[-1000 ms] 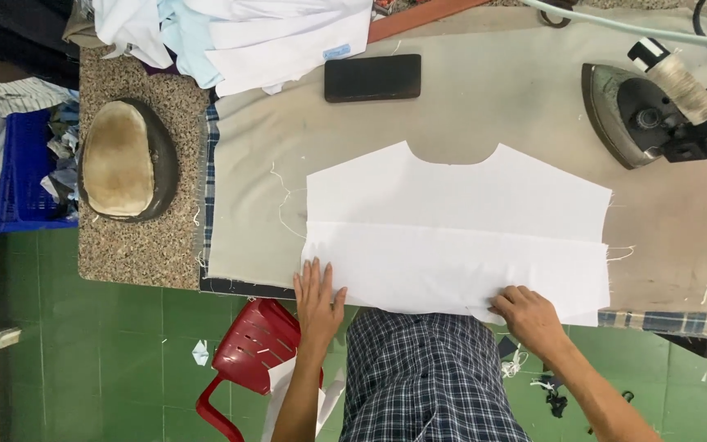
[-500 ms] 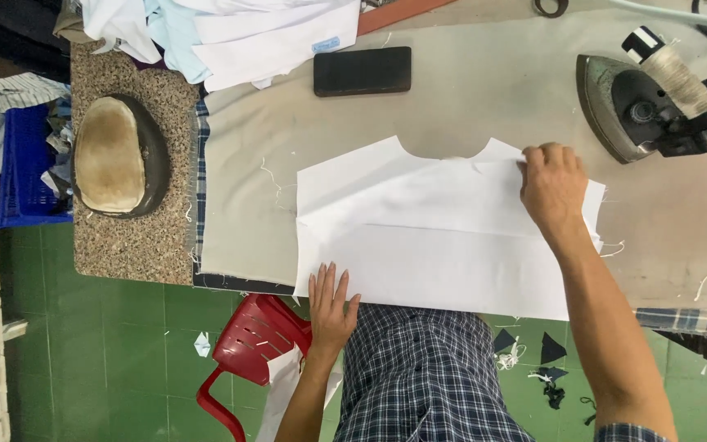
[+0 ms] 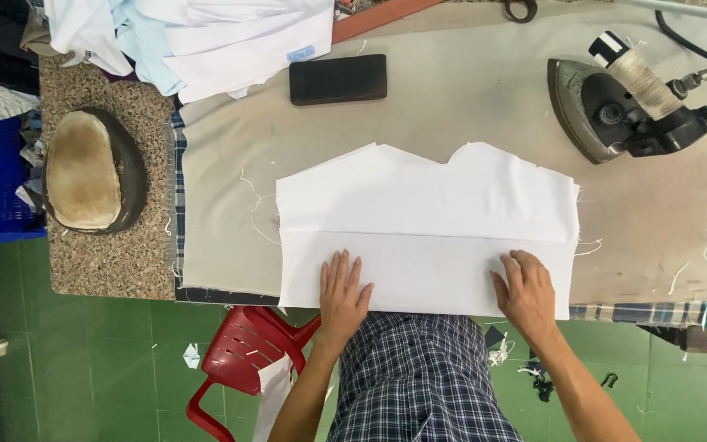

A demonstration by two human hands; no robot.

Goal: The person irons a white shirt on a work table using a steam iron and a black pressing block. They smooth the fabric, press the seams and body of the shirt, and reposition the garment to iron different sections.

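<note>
Both hands flat, fingers spread, grip on nothing: left hand (image 3: pixel 343 288) and right hand (image 3: pixel 525 290) pressing near edge of white fabric panel (image 3: pixel 427 225) on padded worktop (image 3: pixel 468 106). Iron (image 3: pixel 615 110) well apart, bare cloth between.

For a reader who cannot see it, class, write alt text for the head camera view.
A person's left hand and right hand press flat on a white cut fabric piece on a beige padded ironing table. An iron rests at the far right, a black phone behind the fabric.
</note>
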